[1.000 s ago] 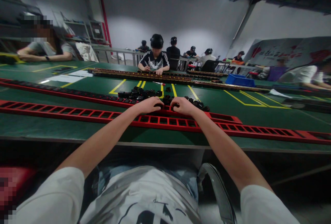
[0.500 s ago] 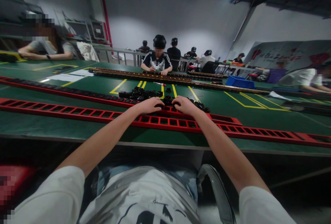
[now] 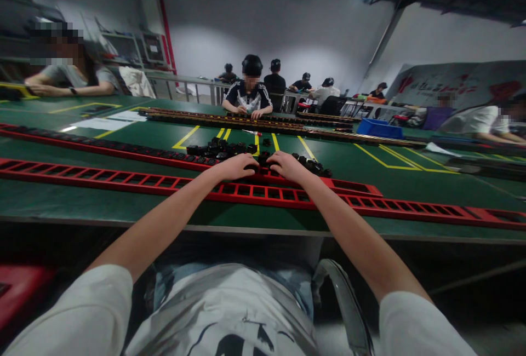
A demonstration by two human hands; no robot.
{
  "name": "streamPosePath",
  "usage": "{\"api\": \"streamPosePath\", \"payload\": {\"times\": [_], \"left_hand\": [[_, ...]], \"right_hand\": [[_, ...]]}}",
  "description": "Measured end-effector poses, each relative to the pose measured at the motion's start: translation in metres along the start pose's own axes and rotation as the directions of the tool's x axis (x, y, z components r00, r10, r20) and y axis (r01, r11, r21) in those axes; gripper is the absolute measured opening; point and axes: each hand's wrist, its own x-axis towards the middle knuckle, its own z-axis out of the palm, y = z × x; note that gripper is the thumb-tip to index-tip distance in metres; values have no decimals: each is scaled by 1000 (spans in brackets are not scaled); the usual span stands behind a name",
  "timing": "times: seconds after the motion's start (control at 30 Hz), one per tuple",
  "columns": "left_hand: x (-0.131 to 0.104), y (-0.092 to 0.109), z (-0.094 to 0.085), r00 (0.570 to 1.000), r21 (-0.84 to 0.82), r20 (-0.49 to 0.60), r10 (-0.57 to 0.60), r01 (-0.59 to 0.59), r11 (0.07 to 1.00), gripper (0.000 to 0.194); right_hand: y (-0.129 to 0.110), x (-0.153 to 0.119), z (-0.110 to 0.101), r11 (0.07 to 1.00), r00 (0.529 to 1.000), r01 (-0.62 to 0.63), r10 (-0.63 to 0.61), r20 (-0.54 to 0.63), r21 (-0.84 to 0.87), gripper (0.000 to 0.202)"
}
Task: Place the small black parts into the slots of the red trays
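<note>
My left hand [image 3: 239,167] and my right hand [image 3: 287,166] face each other over the near-side middle of a red slotted frame [image 3: 335,183], whose slots to the left carry black block-like parts [image 3: 135,149]. Both hands have curled fingers closed around a small black part [image 3: 264,159] between them; their tips partly hide it. Behind my hands lies a loose pile of black parts [image 3: 219,149], with more black parts [image 3: 314,165] beyond my right hand. Nearer to me runs a second red slotted frame [image 3: 255,194], its slots bare, passing below my forearms.
The green table [image 3: 263,219] has yellow marking lines. Farther back are long brown-black strips [image 3: 230,118], a blue bin [image 3: 378,128], white papers [image 3: 110,121] and a small red-and-white tool [image 3: 252,132]. Across the table sits a person [image 3: 247,93]; others sit at the sides.
My right hand has shifted slightly left, closer to my left hand, over the black parts. The whole view has drifted a little; the red frames stay in place.
</note>
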Motion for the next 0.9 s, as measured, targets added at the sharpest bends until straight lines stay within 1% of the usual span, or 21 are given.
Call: {"api": "streamPosePath", "payload": {"times": [0.17, 0.3, 0.5, 0.67, 0.8, 0.9], "left_hand": [[0, 0, 0, 1000, 7, -2, -5, 5, 1000, 34], [0, -1, 1, 1000, 9, -7, 7, -7, 1000, 33], [1, -3, 1, 1000, -3, -7, 17, -17, 1000, 35], [0, -2, 1, 999, -6, -19, 29, -30, 1000, 35], [-1, -2, 1, 1000, -11, -17, 19, -19, 1000, 35], [-1, -3, 2, 1000, -19, -17, 27, -27, 999, 35]], "right_hand": [[-1, 1, 1, 998, 999, 49, -48, -23, 42, 25], [-3, 0, 0, 997, 998, 63, -61, -29, 55, 25], [-13, -5, -5, 989, 995, 96, -93, -29, 116, 23], [-14, -9, -11, 981, 998, 59, -53, -37, 183, 19], [-6, -11, -13, 981, 999, 20, -14, -30, 195, 19], [1, -12, -12, 984, 999, -45, 48, -12, 170, 18]]}}
